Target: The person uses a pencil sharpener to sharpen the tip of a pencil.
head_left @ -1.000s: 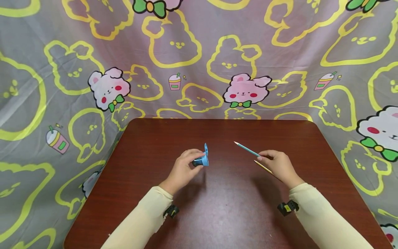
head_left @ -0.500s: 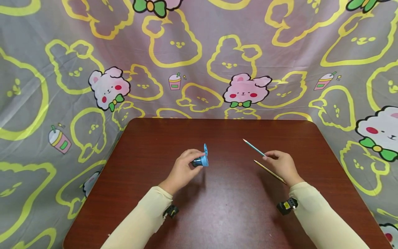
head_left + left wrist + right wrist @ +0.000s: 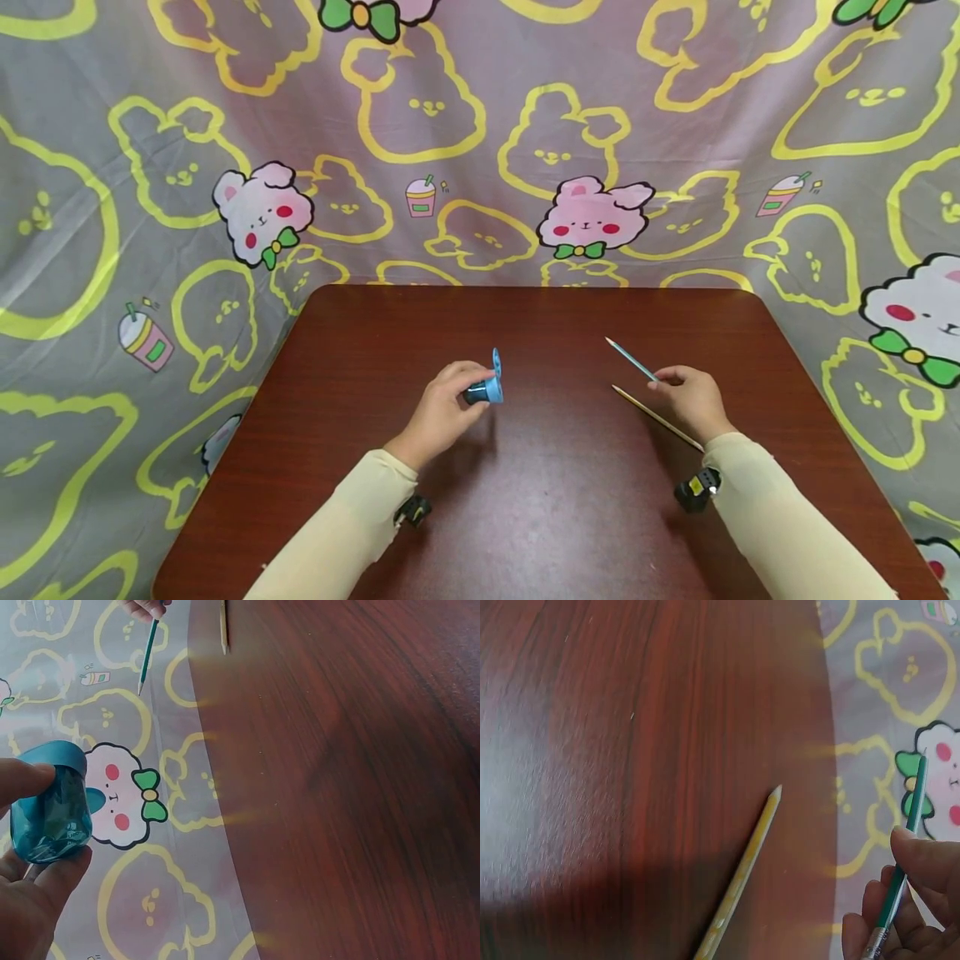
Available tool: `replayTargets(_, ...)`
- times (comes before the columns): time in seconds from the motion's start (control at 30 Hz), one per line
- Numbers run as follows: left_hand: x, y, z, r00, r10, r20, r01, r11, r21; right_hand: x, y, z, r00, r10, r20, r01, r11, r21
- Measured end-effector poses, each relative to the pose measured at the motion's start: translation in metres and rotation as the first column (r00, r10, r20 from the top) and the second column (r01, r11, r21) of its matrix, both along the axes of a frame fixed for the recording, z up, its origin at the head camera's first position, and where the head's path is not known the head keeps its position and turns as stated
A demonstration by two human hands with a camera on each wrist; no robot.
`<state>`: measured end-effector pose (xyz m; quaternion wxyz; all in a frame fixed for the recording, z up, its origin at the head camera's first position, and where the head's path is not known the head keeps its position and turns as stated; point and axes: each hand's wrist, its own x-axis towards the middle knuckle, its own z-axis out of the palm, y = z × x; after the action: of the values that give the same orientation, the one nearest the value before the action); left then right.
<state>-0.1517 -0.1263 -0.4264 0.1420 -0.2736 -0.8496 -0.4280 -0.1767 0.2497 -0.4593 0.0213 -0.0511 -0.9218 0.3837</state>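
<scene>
While a blue sharpener (image 3: 486, 386) is being pinched between thumb and fingers of the left hand (image 3: 442, 410), just above the table (image 3: 525, 500) near its middle, a teal pencil (image 3: 632, 361) is being gripped by curled fingers of the right hand (image 3: 692, 402), tip pointing up-left. A yellow pencil (image 3: 657, 417) is lying flat on the table just beside that hand, untouched. Judgement: the point is best lined up with the sharpener's opening before being pushed in; the sharpener should be kept steady and the pencil held nearer the tip. Both grips are looking firm, neither hand spread.
</scene>
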Motion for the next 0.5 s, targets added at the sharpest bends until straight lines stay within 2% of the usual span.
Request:
replayTargets(0.1, 0.000, 0.001, -0.003, 1.000, 0.000, 0.015, 0.000, 1.000, -0.003, -0.002, 0.004, -0.004, 1.000, -0.010, -0.009, 0.010, 1.000, 0.009)
replayTargets(0.3, -0.001, 0.001, -0.007, 1.000, 0.006, -0.016, -0.006, 1.000, -0.011, -0.006, 0.012, -0.013, 0.999, -0.028, -0.031, 0.028, 1.000, 0.007)
replayTargets(0.5, -0.002, 0.002, -0.009, 0.998, 0.004, -0.057, -0.006, 0.999, -0.037, -0.010, 0.021, -0.023, 0.999, -0.040, 0.033, 0.041, 0.999, -0.008)
